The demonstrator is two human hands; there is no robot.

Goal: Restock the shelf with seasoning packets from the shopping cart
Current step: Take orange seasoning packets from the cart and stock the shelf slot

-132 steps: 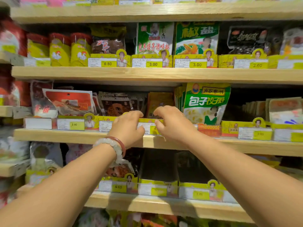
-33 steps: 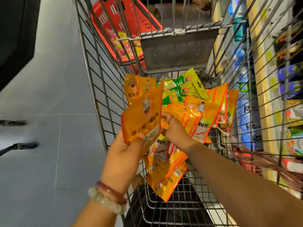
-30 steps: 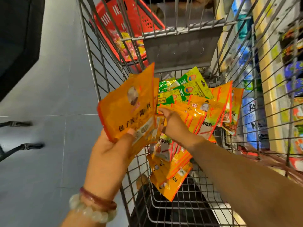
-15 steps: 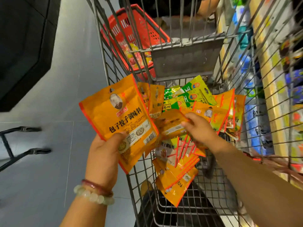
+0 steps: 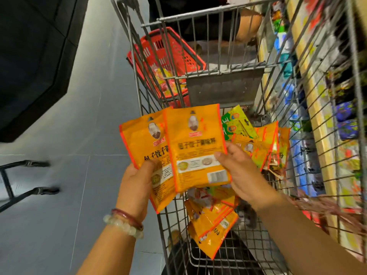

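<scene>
I look down into a wire shopping cart (image 5: 139,90). My left hand (image 5: 137,185) grips an orange seasoning packet (image 5: 143,143) by its lower edge, just outside the cart's left wall. My right hand (image 5: 236,173) pinches a second orange packet (image 5: 196,149) with thumb on its face, laid partly over the first. More orange packets (image 5: 212,223) lie in the cart below, others (image 5: 266,147) stand at the right, and green packets (image 5: 236,122) sit behind.
A red plastic basket (image 5: 164,62) with goods stands beyond the cart's left side. A person stands past the cart's far end. Stocked shelves (image 5: 321,120) run along the right. Grey tiled floor lies to the left, with a black metal frame (image 5: 19,181) on it.
My right hand lifted an orange packet out of the cart and brought it up against the one in my left hand. Earlier both hands were at the shelf.
</scene>
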